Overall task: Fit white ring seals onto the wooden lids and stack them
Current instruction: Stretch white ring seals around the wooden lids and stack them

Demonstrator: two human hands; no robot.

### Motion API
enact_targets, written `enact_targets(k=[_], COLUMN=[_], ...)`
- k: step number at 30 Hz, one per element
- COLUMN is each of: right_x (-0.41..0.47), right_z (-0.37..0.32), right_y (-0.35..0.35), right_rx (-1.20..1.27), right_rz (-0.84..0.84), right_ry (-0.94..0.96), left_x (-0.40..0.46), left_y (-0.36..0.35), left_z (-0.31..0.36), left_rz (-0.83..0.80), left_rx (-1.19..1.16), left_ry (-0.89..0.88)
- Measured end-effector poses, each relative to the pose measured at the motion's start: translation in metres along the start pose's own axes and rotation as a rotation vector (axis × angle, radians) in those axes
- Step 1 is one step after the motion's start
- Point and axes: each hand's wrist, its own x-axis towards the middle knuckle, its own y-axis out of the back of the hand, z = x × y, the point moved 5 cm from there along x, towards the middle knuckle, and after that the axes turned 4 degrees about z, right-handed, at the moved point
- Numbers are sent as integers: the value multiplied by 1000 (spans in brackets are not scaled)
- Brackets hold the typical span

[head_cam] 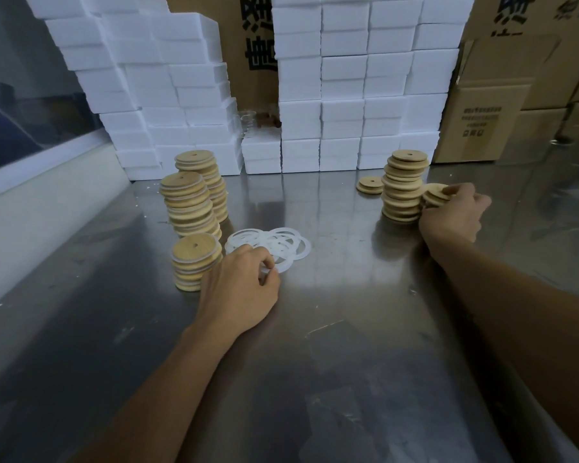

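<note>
Left hand: left hand (239, 285) lies knuckles-up on the steel table (331, 345), fingers curled, thumb and forefinger pinching the near edge of one white ring (272, 271) at the front of the ring pile.

Right hand: right hand (453, 213) reaches to the far right, fingers curled round a wooden lid (436, 194), which sits tilted just beside the unfitted stack.

Ring pile: loose white rings (274, 247) lie flat and overlapping on the table, just beyond the left hand and right of the short stack.

Short stack: low stack of lids (196, 260) stands touching the left hand's outer side; thin white rims show between the lids, and the top lid has a small centre hole.

Tall stacks: two taller stacks (189, 203) rise behind the short one, the rear stack (201, 175) partly hidden by the front one, both leaning a little.

Unfitted stack: column of bare wooden lids (403, 185) stands at the right, touching the lid in the right hand.

Stray lids: a pair of lids (370, 184) lies flat on the table just left of that column.

Backdrop: white foam boxes (341, 95) are piled in a wall along the table's far edge, with a gap in the middle where a clear glass item (246, 123) sits, too blurred to name.

Cartons: brown cardboard cartons (482, 121) printed with dark characters stand behind and to the right of the foam.
</note>
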Motion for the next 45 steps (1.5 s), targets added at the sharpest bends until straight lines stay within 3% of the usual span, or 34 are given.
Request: enact_targets(k=[9,17,22,26,36,41,45], right_x=[-13,-39,-63,-76,-92,-119,-142], right_z=[5,2,-13,-15,-27,-42,-55], right_y=[11,14,19,16,7,6,6], right_rx=[228,384,559,669,531,439,452], right_rz=[103,13,-136,-321,-533,-614,-752], right_ry=[-29,56,184,159,237,424,516], left_x=[2,1,1,1,2,4,6], left_y=[-2,-1,0,1,6,9,11], left_z=[0,3,4,5,4,9,12], left_rz=[6,26,17,3,88,144,191], left_rx=[-6,14,18,1,-121,-413,-642], left_ry=[3,9,28,42,-12,-16,84])
